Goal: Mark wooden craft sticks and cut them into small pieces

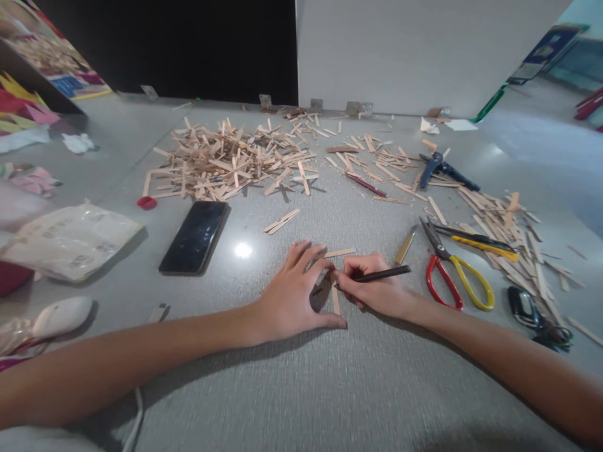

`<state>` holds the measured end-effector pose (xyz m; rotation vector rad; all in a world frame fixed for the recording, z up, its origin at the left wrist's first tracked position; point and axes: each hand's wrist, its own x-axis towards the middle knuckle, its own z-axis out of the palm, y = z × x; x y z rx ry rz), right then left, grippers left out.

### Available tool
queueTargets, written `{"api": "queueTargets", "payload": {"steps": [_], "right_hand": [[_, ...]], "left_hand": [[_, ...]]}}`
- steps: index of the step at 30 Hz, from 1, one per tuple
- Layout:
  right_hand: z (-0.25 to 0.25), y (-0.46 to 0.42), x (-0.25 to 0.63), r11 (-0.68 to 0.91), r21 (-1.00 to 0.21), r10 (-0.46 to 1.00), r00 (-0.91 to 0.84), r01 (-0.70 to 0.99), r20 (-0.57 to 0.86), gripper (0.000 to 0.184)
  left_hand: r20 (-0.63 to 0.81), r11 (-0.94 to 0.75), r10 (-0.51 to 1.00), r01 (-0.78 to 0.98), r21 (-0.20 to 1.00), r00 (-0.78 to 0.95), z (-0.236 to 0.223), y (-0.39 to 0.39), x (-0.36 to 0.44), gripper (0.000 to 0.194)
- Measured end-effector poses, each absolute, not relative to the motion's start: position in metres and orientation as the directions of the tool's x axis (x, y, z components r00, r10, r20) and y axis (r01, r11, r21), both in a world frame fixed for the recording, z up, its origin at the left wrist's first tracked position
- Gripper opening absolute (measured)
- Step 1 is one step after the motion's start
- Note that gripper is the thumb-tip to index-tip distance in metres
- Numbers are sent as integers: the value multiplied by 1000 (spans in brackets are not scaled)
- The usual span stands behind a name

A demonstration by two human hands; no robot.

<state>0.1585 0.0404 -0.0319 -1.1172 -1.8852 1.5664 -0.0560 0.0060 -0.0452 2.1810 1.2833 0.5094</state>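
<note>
My right hand (377, 285) is closed round a slim black pen (384, 274), its tip down at a wooden craft stick (335, 300). My left hand (294, 289) curves over the same spot, fingers apart. Its index finger and thumb lie near the two ends of that upright stick, and whether they press on it I cannot tell. A second craft stick (342, 253) lies crosswise just beyond, partly behind my left fingers. Farther off, a pair of sticks (281, 221) lies together on the grey table (301, 389).
A big heap of craft sticks (230, 160) lies at the back, with another pile (522, 238) at right. Scissors (445, 263), a yellow cutter (485, 243) and blue-handled pliers (438, 169) lie right. At left are a phone (194, 238), a plastic packet (75, 242) and a white mouse (63, 316).
</note>
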Motion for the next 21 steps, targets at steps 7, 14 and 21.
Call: {"api": "queueTargets", "payload": {"steps": [7, 14, 21], "right_hand": [[-31, 41, 158, 15, -952, 802, -572, 306, -172, 37], [-30, 41, 158, 22, -952, 809, -564, 306, -163, 36], [-28, 36, 159, 17, -952, 838, -524, 305, -152, 38]], "left_hand": [[23, -381, 883, 686, 621, 469, -43, 6, -56, 91], [10, -380, 881, 693, 613, 474, -42, 6, -55, 93], [12, -377, 885, 701, 605, 465, -43, 6, -55, 95]]}}
